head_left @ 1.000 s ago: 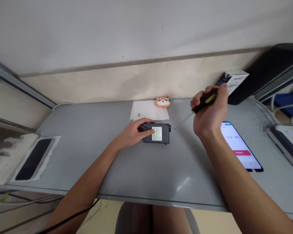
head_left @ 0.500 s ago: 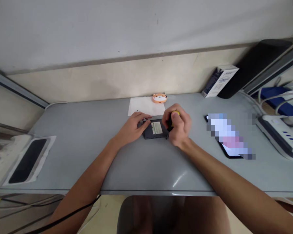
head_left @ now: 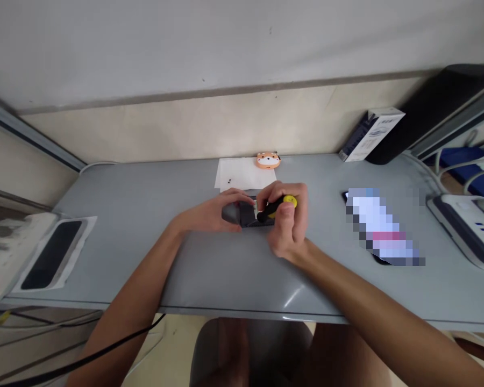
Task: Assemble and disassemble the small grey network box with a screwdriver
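A flat black electronic box (head_left: 248, 215) with a pale label lies on the grey desk, partly covered by my hands. My left hand (head_left: 215, 211) spans its left end, fingers at the far edge and thumb at the near edge, holding it. My right hand (head_left: 292, 220) is wrapped round a yellow-and-black screwdriver (head_left: 276, 208), tilted over the box with its yellow end up to the right. The screwdriver's tip is hidden. Just behind, a white sheet of paper (head_left: 242, 173) bears small dark bits (head_left: 229, 181), too small to name surely.
An orange animal-faced case (head_left: 268, 160) sits on the paper's back edge. To the right are a lit phone (head_left: 381, 228), a power strip (head_left: 468, 228) with cables, and a white-and-blue carton (head_left: 373, 134). A dark phone-like slab (head_left: 52, 255) lies at left.
My right hand has shifted left over the box, and the screwdriver now leans left. My left hand has opened wider to span the box's end. The view has moved slightly.
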{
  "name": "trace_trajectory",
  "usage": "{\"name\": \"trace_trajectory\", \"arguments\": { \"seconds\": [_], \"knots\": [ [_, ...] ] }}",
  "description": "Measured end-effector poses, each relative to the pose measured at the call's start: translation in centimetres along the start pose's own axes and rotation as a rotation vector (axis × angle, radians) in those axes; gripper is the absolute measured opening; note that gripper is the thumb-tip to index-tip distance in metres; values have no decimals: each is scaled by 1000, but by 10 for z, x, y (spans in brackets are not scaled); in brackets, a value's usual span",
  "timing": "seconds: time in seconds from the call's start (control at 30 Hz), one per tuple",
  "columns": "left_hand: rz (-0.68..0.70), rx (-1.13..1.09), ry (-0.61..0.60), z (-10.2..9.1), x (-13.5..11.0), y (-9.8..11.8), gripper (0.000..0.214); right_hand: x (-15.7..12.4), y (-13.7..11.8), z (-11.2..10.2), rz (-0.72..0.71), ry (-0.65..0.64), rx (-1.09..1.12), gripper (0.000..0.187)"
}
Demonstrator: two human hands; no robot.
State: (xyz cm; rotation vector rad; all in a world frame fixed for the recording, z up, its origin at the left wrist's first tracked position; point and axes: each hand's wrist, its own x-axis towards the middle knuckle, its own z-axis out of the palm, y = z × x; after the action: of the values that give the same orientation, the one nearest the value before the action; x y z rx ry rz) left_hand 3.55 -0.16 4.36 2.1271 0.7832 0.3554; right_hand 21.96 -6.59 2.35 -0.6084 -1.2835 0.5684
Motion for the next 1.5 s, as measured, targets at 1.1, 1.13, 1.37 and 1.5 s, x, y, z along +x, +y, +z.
{"name": "trace_trajectory", "arguments": {
  "seconds": [1.1,1.13,1.37,1.5],
  "knots": [
    [-174,17,267,27,9,5,41,49,1,-20,157,359,44,33],
    [-169,-1,285,27,9,5,38,48,2,-19,154,348,38,31],
    [1,-188,488,23,9,-2,22,46,12,-15,31,296,-8,28],
    [-11,-233,513,25,10,-4,15,46,13,-14,5,271,-43,26]
  ]
}}
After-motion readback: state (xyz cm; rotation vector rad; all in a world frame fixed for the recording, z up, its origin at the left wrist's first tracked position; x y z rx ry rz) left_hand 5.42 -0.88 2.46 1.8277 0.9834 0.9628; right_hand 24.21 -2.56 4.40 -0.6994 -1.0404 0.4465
